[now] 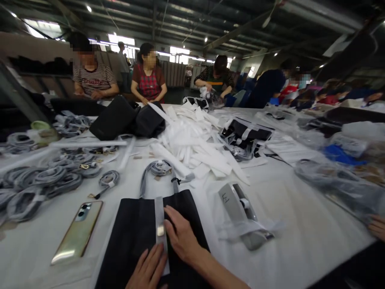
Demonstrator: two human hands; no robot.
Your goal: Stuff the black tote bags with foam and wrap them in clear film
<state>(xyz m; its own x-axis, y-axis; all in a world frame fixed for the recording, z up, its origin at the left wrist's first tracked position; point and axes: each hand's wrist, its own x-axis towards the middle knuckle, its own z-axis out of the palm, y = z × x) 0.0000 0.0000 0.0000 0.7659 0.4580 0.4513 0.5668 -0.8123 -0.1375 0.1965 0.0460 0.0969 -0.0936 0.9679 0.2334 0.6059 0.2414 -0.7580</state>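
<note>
A flat black bag point(132, 237) lies on the white table in front of me, with a grey strap point(160, 224) running down its middle. My right hand point(180, 237) lies flat on the bag, fingers stretched beside the strap. My left hand point(148, 269) rests open at the strap's lower end, fingers pointing up. Neither hand grips anything. A coiled grey strap point(159, 168) joins the bag's top edge.
A gold phone point(78, 233) lies left of the bag. A grey tool in clear plastic point(243, 216) lies to the right. Coiled grey straps point(45, 180) fill the left, white strips point(192, 148) the middle. Several people sit at the far edge; another person's hand point(377, 226) shows at the right.
</note>
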